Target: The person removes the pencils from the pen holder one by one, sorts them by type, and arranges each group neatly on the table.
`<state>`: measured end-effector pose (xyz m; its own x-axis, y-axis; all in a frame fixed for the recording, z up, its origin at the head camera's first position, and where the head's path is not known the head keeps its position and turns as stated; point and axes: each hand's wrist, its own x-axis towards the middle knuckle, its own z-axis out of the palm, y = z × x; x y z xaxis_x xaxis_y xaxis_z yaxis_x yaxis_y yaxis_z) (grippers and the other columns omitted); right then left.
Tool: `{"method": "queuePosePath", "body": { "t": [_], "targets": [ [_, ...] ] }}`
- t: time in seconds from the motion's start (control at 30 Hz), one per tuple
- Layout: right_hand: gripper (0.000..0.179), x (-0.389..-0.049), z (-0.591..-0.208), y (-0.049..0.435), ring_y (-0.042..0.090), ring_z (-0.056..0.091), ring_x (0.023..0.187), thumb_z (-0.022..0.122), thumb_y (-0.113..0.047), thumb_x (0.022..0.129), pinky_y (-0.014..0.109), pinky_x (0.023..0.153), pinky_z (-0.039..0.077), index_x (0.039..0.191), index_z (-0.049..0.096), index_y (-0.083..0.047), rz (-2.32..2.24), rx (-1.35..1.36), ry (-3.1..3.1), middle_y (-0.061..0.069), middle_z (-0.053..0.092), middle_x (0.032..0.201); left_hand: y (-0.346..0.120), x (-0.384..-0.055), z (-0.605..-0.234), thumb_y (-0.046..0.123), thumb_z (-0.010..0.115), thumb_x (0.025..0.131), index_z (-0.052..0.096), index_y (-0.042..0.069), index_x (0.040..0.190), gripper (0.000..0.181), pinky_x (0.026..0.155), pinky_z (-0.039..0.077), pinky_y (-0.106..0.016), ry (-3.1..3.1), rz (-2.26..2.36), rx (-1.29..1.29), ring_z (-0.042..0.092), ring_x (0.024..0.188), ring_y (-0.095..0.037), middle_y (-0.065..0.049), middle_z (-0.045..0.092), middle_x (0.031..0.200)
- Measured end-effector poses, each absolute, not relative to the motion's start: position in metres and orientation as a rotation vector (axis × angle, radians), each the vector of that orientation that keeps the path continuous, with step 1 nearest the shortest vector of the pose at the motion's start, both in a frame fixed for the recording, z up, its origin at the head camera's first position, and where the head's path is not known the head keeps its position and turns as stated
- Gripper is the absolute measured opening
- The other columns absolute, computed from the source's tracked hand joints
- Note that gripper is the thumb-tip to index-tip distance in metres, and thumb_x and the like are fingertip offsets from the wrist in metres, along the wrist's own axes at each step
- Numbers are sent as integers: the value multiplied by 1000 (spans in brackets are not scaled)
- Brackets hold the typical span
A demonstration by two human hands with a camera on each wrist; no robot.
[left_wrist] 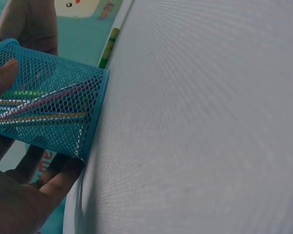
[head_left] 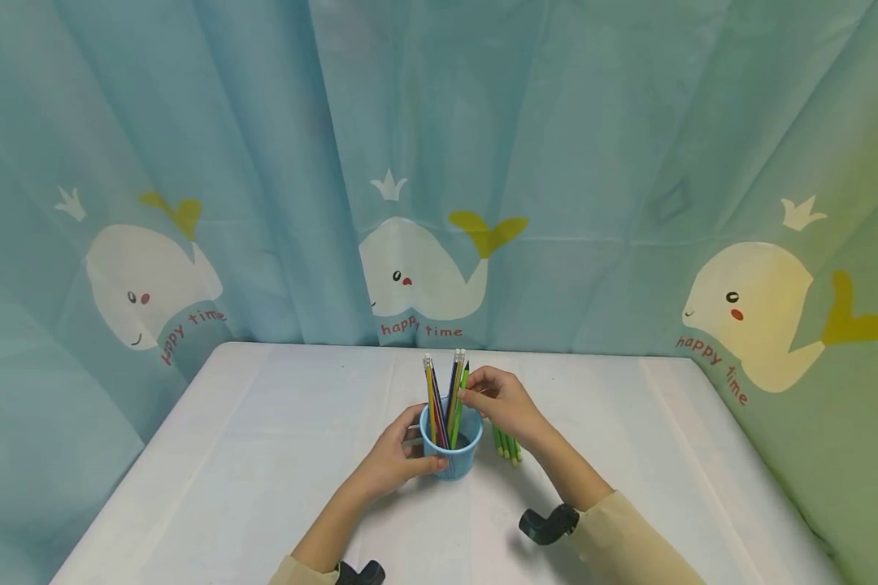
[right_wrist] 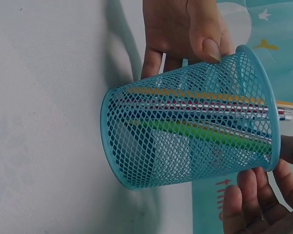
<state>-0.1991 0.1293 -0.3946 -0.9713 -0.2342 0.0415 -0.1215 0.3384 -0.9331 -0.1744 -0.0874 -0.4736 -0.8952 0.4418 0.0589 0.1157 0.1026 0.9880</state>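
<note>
Nearest: beige sleeves (head_left: 636,540). White tabletop (head_left: 263,504) extends broadly either side, edges well away; curtain (head_left: 593,122) behind. Left hand (head_left: 389,465) grips mesh cup (head_left: 449,469), centrally placed; right hand (head_left: 508,406) pinches green pencil (head_left: 457,421) inside, pencil bundle (head_left: 509,447) beside.

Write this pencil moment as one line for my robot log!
left hand: holds blue mesh cup | right hand: pinches green pencil inside cup | other green pencils: on table beside cup
</note>
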Motion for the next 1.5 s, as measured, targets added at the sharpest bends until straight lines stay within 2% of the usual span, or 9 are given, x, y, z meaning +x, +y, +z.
{"method": "queuePosePath", "body": {
  "t": [0.1, 0.2, 0.3, 0.47, 0.8, 1.07, 1.2, 1.5],
  "targets": [
    [13, -193, -385, 129, 22, 59, 79, 67, -9, 94, 26, 64, 50, 99, 62, 2, -1727, -347, 2483, 10, 66, 93, -87, -174, -473, 11, 83, 80, 40, 15, 148, 79, 97, 54, -46, 2128, 1869, 554, 53, 128, -45, -17, 49, 144],
    [13, -194, -386, 131, 23, 61, 83, 66, -9, 95, 24, 66, 52, 99, 61, 2, -1728, -342, 2475, 10, 67, 95, -87, -174, -473, 11, 83, 81, 40, 15, 148, 79, 98, 54, -46, 2130, 1867, 554, 53, 129, -45, -17, 49, 144],
    [13, -201, -396, 134, 26, 62, 86, 66, -10, 95, 26, 69, 54, 101, 62, 1, -1728, -331, 2466, 10, 67, 96, -87, -174, -473, 11, 83, 80, 40, 14, 148, 80, 98, 54, -47, 2134, 1867, 554, 53, 129, -44, -17, 49, 144],
    [18, -211, -411, 139, 24, 63, 87, 68, -15, 95, 29, 71, 57, 103, 62, -1, -1755, -336, 2449, 8, 66, 96, -87, -174, -472, 11, 83, 80, 40, 14, 148, 80, 99, 53, -47, 2138, 1871, 554, 53, 128, -43, -17, 49, 143],
    [20, -208, -403, 145, 21, 65, 91, 68, -19, 95, 49, 79, 60, 103, 61, -2, -1787, -375, 2439, 10, 67, 99, -87, -174, -472, 12, 83, 80, 40, 13, 148, 80, 99, 53, -47, 2136, 1869, 552, 53, 129, -44, -17, 49, 143],
    [23, -203, -393, 149, 25, 65, 94, 68, -18, 95, 37, 76, 60, 105, 60, 0, -1808, -387, 2418, 14, 67, 101, -88, -174, -472, 11, 82, 80, 40, 12, 148, 79, 97, 55, -46, 2127, 1879, 574, 54, 127, -44, -18, 50, 142],
    [22, -201, -389, 151, 28, 66, 97, 67, -17, 95, 37, 76, 61, 106, 59, 1, -1819, -400, 2410, 14, 67, 102, -87, -174, -472, 11, 82, 81, 40, 10, 148, 79, 97, 55, -46, 2130, 1877, 569, 54, 127, -45, -20, 50, 143],
    [21, -197, -381, 153, 23, 71, 94, 66, -17, 96, 37, 76, 62, 105, 59, 0, -1868, -390, 2369, 15, 66, 104, -86, -174, -471, 10, 82, 80, 41, 10, 147, 79, 99, 53, -48, 2139, 1875, 540, 52, 129, -46, -20, 48, 144]
  ]
}}
